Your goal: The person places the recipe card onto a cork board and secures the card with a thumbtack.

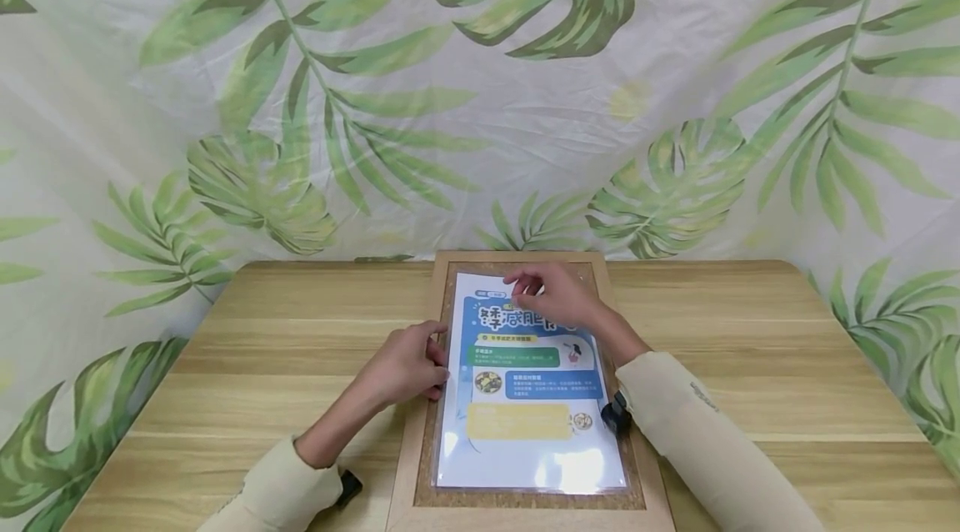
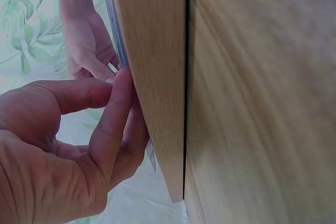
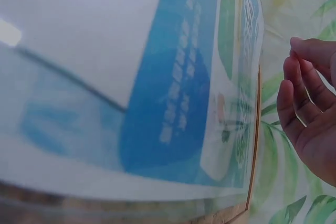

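Note:
A laminated printed sheet (image 1: 536,453) with blue, green and yellow panels lies on a cork board (image 1: 525,500) in a wooden frame (image 1: 648,465). At the sheet's left edge is my left hand (image 1: 408,361). In the left wrist view, its curled fingers (image 2: 107,129) and thumb pinch close at that edge, beside the frame. My right hand (image 1: 551,292) hovers over the sheet's upper part, covering some of the title. Its thumb and fingertips (image 3: 295,51) come together in the right wrist view. Whether something small lies between them cannot be seen.
The framed board lies on a wood-grain table (image 1: 765,340), reaching its back edge. Behind hangs a leaf-patterned cloth (image 1: 525,140). Dark camera mounts show at the left wrist (image 1: 348,489) and the right wrist (image 1: 617,414). Light glares off the sheet's lower part.

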Demonstrator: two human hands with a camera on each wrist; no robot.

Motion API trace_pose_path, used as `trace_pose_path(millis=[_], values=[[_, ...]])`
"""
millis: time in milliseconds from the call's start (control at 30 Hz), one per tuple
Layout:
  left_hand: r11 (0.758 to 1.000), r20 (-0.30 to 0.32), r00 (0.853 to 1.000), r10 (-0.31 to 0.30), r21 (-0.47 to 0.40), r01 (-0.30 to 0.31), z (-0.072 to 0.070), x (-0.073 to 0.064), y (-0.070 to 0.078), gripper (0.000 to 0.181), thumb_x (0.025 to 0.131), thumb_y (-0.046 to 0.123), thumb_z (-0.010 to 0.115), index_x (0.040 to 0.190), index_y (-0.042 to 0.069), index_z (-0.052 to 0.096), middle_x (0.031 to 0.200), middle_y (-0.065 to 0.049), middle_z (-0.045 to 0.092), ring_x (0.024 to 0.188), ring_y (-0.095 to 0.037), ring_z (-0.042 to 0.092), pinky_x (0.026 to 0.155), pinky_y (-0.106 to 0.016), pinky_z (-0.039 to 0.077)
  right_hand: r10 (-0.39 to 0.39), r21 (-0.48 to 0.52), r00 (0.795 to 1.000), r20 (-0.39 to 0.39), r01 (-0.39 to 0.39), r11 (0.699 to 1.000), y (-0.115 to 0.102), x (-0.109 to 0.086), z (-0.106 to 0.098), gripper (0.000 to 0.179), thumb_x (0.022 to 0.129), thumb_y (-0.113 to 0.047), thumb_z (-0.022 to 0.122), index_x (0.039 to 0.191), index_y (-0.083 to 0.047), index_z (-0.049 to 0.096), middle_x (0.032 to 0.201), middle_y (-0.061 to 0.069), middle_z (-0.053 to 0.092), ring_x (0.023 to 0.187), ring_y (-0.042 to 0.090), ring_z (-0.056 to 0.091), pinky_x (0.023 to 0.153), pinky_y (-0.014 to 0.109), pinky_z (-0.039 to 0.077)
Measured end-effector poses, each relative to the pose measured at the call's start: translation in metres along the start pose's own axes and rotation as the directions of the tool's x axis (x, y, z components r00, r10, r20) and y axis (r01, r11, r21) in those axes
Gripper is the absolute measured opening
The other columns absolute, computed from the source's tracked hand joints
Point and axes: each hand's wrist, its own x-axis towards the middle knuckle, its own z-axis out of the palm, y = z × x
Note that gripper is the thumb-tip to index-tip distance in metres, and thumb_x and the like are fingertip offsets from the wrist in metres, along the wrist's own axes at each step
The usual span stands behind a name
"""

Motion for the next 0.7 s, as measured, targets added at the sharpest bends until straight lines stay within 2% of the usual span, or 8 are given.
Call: trace_pose_path(millis=[267, 467, 700], values=[[1.000, 0.002, 1.000, 0.011, 0.023, -0.011, 0.000, 0.000, 0.000, 0.070, 0.092, -0.006, 0.076, 0.156, -0.003, 0.049, 0.092, -0.011, 0.066, 0.063, -0.017, 0.069, 0.056, -0.030, 0.062, -0.008, -0.026, 0.998, 0.058, 0.009, 1.000, -0.002, 0.020, 0.010, 0.033, 0.099, -0.012, 0.076, 0.131, -0.007, 0.075, 0.100, 0.002, 0.076, 0.089, 0.016, 0.066, 0.081, 0.028, 0.055], [1.000, 0.013, 1.000, -0.003, 0.020, 0.002, -0.001, 0.001, 0.000, 0.069, 0.092, -0.005, 0.076, 0.156, -0.002, 0.049, 0.094, -0.011, 0.066, 0.065, -0.017, 0.069, 0.057, -0.030, 0.062, -0.027, -0.039, 0.998, 0.060, 0.029, 0.999, -0.003, 0.034, 0.021, 0.030, 0.099, -0.011, 0.075, 0.129, -0.007, 0.076, 0.099, 0.001, 0.077, 0.088, 0.014, 0.067, 0.084, 0.029, 0.057], [1.000, 0.019, 1.000, -0.004, 0.027, 0.003, 0.000, 0.001, -0.001, 0.069, 0.093, -0.004, 0.077, 0.156, -0.001, 0.049, 0.094, -0.011, 0.067, 0.066, -0.017, 0.068, 0.057, -0.029, 0.062, 0.013, -0.044, 0.998, 0.062, -0.010, 0.999, -0.003, 0.047, 0.031, 0.027, 0.100, -0.011, 0.075, 0.127, -0.009, 0.076, 0.100, 0.002, 0.075, 0.088, 0.015, 0.065, 0.082, 0.028, 0.056]])
